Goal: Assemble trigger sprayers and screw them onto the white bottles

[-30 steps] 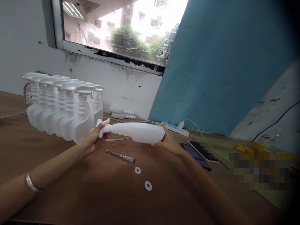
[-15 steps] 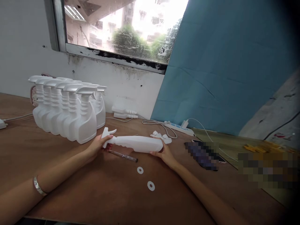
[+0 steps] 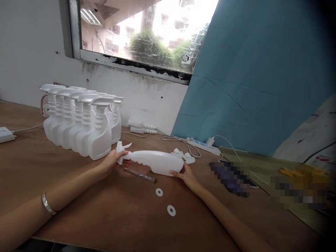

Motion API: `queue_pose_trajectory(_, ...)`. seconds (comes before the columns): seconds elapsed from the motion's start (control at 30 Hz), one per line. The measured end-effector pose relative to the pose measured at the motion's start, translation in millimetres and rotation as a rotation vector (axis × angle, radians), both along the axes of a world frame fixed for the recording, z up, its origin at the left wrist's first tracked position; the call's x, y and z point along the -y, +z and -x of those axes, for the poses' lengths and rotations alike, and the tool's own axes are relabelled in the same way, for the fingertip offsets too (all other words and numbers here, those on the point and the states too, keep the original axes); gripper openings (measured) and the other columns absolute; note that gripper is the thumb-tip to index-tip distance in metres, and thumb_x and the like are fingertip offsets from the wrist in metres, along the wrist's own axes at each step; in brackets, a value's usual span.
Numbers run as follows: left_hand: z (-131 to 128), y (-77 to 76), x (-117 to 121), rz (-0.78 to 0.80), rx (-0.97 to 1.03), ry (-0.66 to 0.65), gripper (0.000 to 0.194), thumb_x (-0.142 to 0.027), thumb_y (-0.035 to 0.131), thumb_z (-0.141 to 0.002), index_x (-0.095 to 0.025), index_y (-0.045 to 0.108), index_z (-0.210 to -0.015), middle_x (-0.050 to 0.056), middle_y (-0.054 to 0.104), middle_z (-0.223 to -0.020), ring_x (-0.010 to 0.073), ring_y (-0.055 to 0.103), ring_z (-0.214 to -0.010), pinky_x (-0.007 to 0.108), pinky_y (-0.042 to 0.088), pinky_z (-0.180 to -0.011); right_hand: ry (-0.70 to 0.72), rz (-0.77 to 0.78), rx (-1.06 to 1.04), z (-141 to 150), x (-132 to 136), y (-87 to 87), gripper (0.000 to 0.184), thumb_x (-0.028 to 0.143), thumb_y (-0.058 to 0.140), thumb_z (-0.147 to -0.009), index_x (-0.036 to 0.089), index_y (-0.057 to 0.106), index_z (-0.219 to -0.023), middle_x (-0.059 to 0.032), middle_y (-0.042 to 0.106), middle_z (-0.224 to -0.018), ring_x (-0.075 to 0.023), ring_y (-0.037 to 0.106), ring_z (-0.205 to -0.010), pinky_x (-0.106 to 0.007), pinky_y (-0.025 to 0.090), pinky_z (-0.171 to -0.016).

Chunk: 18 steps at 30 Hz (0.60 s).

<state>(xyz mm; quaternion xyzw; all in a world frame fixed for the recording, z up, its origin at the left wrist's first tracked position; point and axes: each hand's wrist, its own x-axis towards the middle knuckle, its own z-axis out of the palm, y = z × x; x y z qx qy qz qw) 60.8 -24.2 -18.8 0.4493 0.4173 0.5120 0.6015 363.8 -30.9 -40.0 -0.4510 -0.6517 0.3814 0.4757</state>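
Observation:
A white spray bottle (image 3: 157, 161) lies sideways between my hands, just above the table. My left hand (image 3: 115, 159) is closed around its trigger head and neck. At the other end, my right hand (image 3: 187, 176) grips the base, thumb in front and the fingers partly hidden behind. Below the bottle, a clear screwdriver-like tool with a dark end (image 3: 140, 175) lies on the table. Two flat white rings, a farther washer (image 3: 156, 192) and a nearer washer (image 3: 168, 210), rest in front of it. Small white plastic trigger-like parts (image 3: 189, 159) lie behind my right hand.
Several assembled white spray bottles (image 3: 101, 140) stand in rows at the left. White bottles (image 3: 141, 130) lie by the wall. A power strip (image 3: 204, 146) with cables, phones (image 3: 231, 178) and yellow items (image 3: 301, 170) are at the right. The brown table (image 3: 118, 217) has its front edge near me.
The bottle has rolled about its length in my hands, so its broad side now faces me more. My grip at both ends stays. The view has shifted slightly left.

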Motion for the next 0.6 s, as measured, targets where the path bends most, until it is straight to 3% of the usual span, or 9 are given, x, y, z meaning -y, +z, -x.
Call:
queue_pose_trajectory(0.1, 1.8, -3.5, -1.5, 0.0, -0.084, -0.065, 0.034, -0.04, 0.061, -0.069, -0.009, 0.053, -0.08, 0.005, 0.058, -0.06, 0.0129, 0.054, -0.047, 0.022, 0.046, -0.043, -0.006, 0.019, -0.013, -0.5, -0.1, -1.3, 0.069, 0.034, 0.071, -0.058, 0.022, 0.042, -0.12, -0.0075, 0.052, -0.115, -0.0233, 0.049, -0.105, -0.037, 0.038, -0.092)
queue_pose_trajectory(0.17, 2.7, -3.7, -1.1, -0.02, -0.082, -0.061, 0.035, -0.04, 0.063, -0.068, -0.009, 0.053, -0.081, 0.006, 0.059, -0.064, 0.0124, 0.055, -0.049, 0.022, 0.046, -0.045, -0.005, 0.024, -0.024, -0.4, 0.3, -1.1, 0.069, 0.033, 0.071, -0.058, 0.022, 0.042, -0.12, -0.0075, 0.053, -0.114, -0.0236, 0.049, -0.104, -0.038, 0.038, -0.092)
queue_pose_trajectory(0.37, 2.5, -2.1, 1.2, -0.098, -0.01, 0.022, 0.051, -0.017, 0.076, -0.049, -0.014, 0.05, -0.093, 0.004, 0.06, -0.083, 0.0157, 0.059, -0.07, 0.025, 0.05, -0.064, -0.031, 0.02, -0.026, 1.1, 2.8, 2.3, 0.065, 0.035, 0.069, -0.06, 0.022, 0.044, -0.119, -0.0071, 0.053, -0.114, -0.0238, 0.048, -0.106, -0.038, 0.038, -0.093)
queue_pose_trajectory(0.6, -3.3, -2.1, 1.8, -0.009, 0.022, 0.012, 0.038, -0.032, 0.068, -0.065, -0.013, 0.051, -0.092, 0.005, 0.061, -0.077, 0.0143, 0.059, -0.06, 0.025, 0.052, -0.057, -0.017, 0.036, -0.04, -0.9, 2.7, 1.3, 0.058, 0.035, 0.069, -0.061, 0.022, 0.048, -0.114, -0.0061, 0.052, -0.117, -0.0234, 0.048, -0.107, -0.037, 0.038, -0.092)
